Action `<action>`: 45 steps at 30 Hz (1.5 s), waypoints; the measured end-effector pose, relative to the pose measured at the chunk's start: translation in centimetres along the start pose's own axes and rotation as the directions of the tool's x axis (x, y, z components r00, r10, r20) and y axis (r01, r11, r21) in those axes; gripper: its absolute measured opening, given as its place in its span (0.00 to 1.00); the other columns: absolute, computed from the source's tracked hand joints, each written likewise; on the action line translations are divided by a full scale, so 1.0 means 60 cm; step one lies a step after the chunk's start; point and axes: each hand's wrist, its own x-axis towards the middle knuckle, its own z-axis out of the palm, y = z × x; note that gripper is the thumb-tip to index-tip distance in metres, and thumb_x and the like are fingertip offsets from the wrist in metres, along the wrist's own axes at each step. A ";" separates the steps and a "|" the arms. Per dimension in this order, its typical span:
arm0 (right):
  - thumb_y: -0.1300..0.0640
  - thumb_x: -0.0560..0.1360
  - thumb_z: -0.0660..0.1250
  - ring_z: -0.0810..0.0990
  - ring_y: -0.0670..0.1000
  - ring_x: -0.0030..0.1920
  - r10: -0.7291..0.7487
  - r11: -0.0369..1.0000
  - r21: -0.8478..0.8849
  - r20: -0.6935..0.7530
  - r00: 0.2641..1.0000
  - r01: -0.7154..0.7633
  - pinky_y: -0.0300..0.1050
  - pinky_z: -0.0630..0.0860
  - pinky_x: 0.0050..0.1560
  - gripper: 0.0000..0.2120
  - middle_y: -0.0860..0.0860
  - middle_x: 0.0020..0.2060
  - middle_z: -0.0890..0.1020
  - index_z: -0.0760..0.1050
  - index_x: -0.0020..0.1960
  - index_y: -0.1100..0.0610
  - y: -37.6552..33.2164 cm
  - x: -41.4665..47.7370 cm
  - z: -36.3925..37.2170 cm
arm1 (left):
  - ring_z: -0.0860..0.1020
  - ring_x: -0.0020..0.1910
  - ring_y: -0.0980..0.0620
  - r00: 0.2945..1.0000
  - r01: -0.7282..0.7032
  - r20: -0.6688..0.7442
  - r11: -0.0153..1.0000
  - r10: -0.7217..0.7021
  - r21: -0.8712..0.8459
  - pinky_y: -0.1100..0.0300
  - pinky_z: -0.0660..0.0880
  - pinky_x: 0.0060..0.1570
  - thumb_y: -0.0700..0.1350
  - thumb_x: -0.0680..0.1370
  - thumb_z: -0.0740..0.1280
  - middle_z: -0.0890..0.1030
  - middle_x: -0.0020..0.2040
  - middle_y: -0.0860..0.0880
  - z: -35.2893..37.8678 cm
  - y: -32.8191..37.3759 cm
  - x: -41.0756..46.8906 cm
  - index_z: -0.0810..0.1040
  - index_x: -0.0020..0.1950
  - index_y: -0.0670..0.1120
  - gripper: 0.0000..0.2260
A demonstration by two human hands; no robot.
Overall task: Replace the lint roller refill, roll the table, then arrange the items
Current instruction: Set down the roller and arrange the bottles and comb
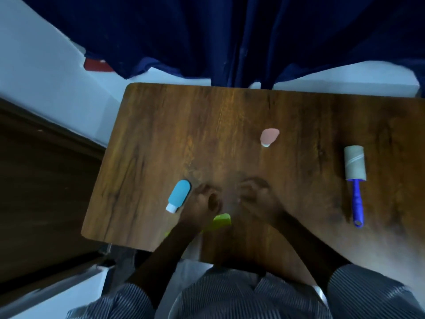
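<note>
A lint roller [355,171] lies at the right of the wooden table [161,125]; its pale roll points away from me and its blue handle points toward me. My left hand [202,201] rests near the front middle of the table with its fingers curled in and nothing visible in it. My right hand [255,196] is a palm's width to its right, fingers arched down onto the wood and holding nothing. Both hands are blurred and far from the roller.
A blue bottle [179,195] with a white cap lies just left of my left hand. A green bottle [220,223] is partly hidden under my left wrist. A pink bottle [269,136] lies mid-table. A dark blue curtain [230,42] hangs behind the far edge.
</note>
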 end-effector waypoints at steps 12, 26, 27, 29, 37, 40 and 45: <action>0.40 0.65 0.63 0.72 0.56 0.65 0.093 0.943 -0.328 0.093 0.991 -0.058 0.55 0.72 0.63 0.24 0.51 0.64 0.73 0.73 0.59 0.45 0.007 -0.046 0.036 | 0.80 0.57 0.41 0.999 0.024 -0.035 0.937 -0.012 0.348 0.46 0.77 0.57 0.52 0.70 0.63 0.80 0.64 0.45 0.034 -0.067 -0.088 0.79 0.66 0.49 0.25; 0.58 0.70 0.70 0.79 0.60 0.56 0.247 0.965 -0.014 -0.298 0.922 -0.263 0.47 0.74 0.57 0.19 0.57 0.57 0.80 0.76 0.61 0.54 0.089 0.084 -0.127 | 0.72 0.73 0.43 0.993 0.116 -0.012 0.977 -0.116 0.182 0.52 0.65 0.72 0.49 0.78 0.66 0.75 0.71 0.46 0.018 0.049 0.174 0.75 0.71 0.49 0.21; 0.56 0.71 0.70 0.80 0.60 0.56 0.254 0.963 -0.005 -0.308 0.917 -0.269 0.47 0.75 0.57 0.19 0.57 0.57 0.80 0.76 0.61 0.53 0.091 0.089 -0.129 | 0.73 0.72 0.44 0.994 0.108 -0.017 0.981 -0.106 0.159 0.53 0.66 0.71 0.49 0.78 0.66 0.76 0.70 0.46 0.017 0.048 0.180 0.75 0.71 0.50 0.20; 0.56 0.71 0.70 0.79 0.60 0.58 0.255 0.964 0.008 -0.317 0.913 -0.267 0.49 0.75 0.59 0.20 0.57 0.58 0.80 0.76 0.62 0.52 0.090 0.088 -0.128 | 0.76 0.68 0.44 0.996 0.083 -0.025 0.994 -0.081 0.068 0.52 0.71 0.69 0.46 0.77 0.67 0.79 0.67 0.46 0.004 0.054 0.180 0.77 0.69 0.50 0.20; 0.48 0.72 0.69 0.82 0.54 0.47 0.333 0.942 0.106 -0.219 0.917 -0.317 0.48 0.78 0.52 0.15 0.52 0.48 0.84 0.77 0.56 0.52 0.041 0.078 -0.025 | 0.78 0.63 0.41 0.897 0.355 -0.254 0.932 -0.362 -0.076 0.54 0.72 0.62 0.48 0.74 0.71 0.78 0.65 0.43 -0.069 -0.050 0.069 0.78 0.65 0.48 0.20; 0.62 0.70 0.75 0.79 0.45 0.30 0.348 0.819 0.483 0.015 0.938 -0.311 0.42 0.78 0.35 0.06 0.54 0.34 0.82 0.80 0.45 0.58 -0.085 0.072 0.069 | 0.77 0.64 0.41 0.883 0.434 -0.175 0.900 -0.435 -0.047 0.56 0.68 0.63 0.58 0.73 0.70 0.79 0.65 0.41 -0.078 -0.127 0.006 0.78 0.65 0.43 0.26; 0.58 0.72 0.75 0.74 0.46 0.24 0.412 0.570 0.603 0.378 0.829 -0.558 0.39 0.74 0.26 0.09 0.57 0.33 0.76 0.76 0.46 0.59 -0.175 0.093 0.182 | 0.83 0.53 0.44 0.841 0.518 -0.014 0.811 -0.542 -0.273 0.54 0.76 0.51 0.57 0.73 0.71 0.86 0.52 0.45 -0.075 -0.163 -0.038 0.83 0.57 0.43 0.21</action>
